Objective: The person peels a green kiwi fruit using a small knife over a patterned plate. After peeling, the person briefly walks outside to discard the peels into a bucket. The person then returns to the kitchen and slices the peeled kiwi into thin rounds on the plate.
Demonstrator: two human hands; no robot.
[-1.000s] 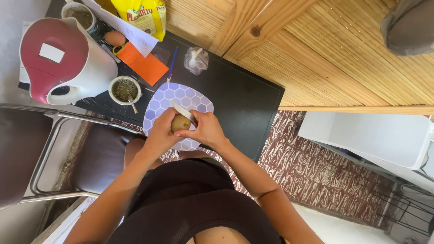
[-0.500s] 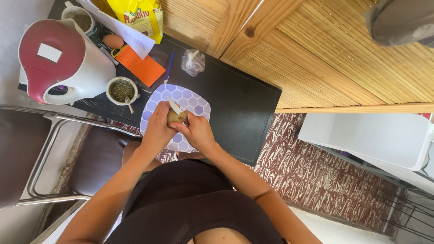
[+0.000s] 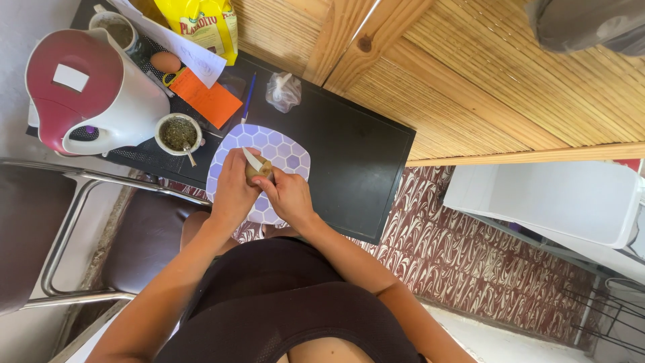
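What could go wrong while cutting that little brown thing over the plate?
The knife lies against the small brown food, pinched between the left hand and right hand, so a slip might nick a finger. It is held above the plate, near the table edge, so it might drop off.

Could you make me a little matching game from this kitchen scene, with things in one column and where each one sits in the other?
Things:
1. kettle
2. egg
3. knotted clear bag
4. potato

Places:
A. between the left hand and right hand, over the patterned plate
B. far left of the black table
C. beside the blue pen
D. by the orange card

Pairs: 1-B, 2-D, 3-C, 4-A
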